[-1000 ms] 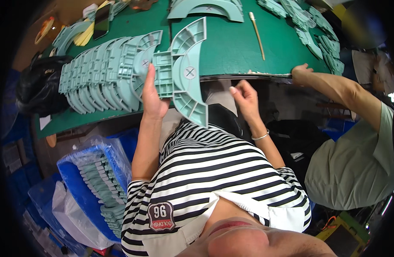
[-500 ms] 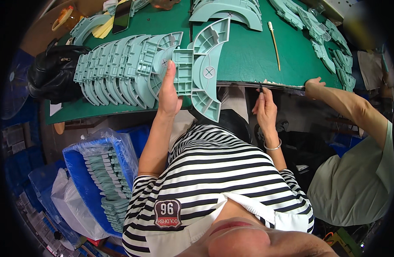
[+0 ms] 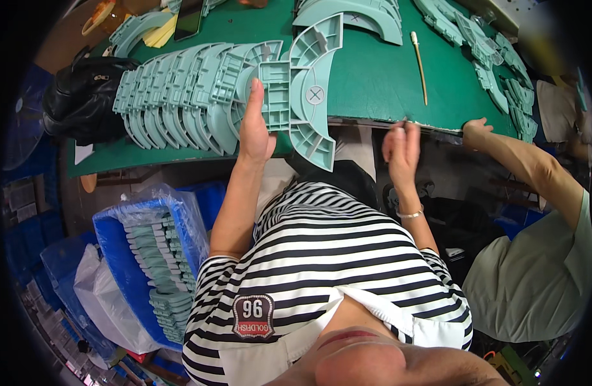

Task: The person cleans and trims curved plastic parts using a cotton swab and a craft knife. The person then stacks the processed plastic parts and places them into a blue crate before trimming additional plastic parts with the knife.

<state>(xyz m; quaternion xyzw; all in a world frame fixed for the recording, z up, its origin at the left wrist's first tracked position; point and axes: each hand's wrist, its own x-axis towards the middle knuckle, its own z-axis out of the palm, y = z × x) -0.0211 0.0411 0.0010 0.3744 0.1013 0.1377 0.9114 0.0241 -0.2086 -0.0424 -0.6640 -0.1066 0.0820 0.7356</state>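
My left hand (image 3: 256,132) is closed on a pale green plastic part (image 3: 320,119), held up at the table's front edge. The part has a ribbed, gridded block beside my palm and a curved wing bearing a round mark with a cross. To the left, a row of similar green parts (image 3: 170,96) leans together on the table. My right hand (image 3: 402,151) is raised just at the table edge, away from the part. Motion blurs its fingers, which seem pinched round a small dark thin tool (image 3: 405,119); only its tip shows, faintly.
A cotton swab (image 3: 419,67) lies on the green table (image 3: 373,83). More green parts (image 3: 354,19) sit at the back and far right. A black bag (image 3: 83,96) is at the left. A lined blue crate (image 3: 109,238) holds parts below. Another person's arm (image 3: 534,157) reaches in from the right.
My right hand has moved slightly up and right toward the table edge and is now blurred. The held part sits slightly higher in view, as does the table; my left grip is the same.
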